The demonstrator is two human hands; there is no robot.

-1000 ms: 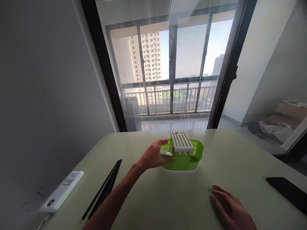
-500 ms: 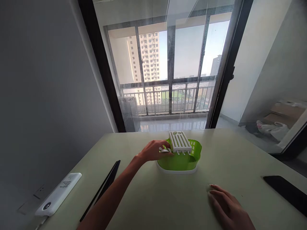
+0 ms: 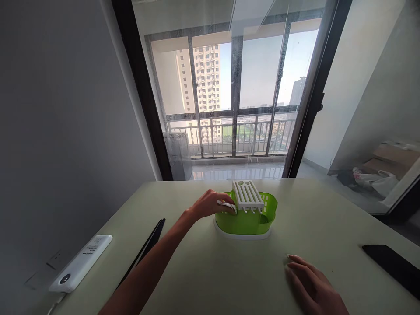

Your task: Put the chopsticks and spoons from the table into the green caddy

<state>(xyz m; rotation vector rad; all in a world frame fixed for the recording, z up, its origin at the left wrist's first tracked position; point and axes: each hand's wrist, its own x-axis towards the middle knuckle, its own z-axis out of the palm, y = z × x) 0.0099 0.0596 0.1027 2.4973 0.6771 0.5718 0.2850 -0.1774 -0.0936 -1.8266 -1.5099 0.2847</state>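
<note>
A green utensil basket (image 3: 239, 225) with a white base stands on the pale table. Across its top sits a white slotted rack (image 3: 248, 195) with small hooks along its front edge. My left hand (image 3: 213, 203) is over the basket's left end, its fingers closed on a small white curved object (image 3: 229, 205). What this object is I cannot make out, as the fingers cover part of it. Flat on the table, to the right and nearer to me, lies my right hand (image 3: 313, 284), fingers loosely stretched out and holding nothing.
On the left are black chopsticks (image 3: 144, 249), partly behind my left forearm, and a white power strip (image 3: 83, 262) with a cable. A dark flat object (image 3: 390, 262) lies at the right edge. A glass door rises beyond the table (image 3: 183, 271).
The white curved object has turned in my left hand and lies tilted at the basket's rim. My right hand stays in place. The whole view has shifted slightly.
</note>
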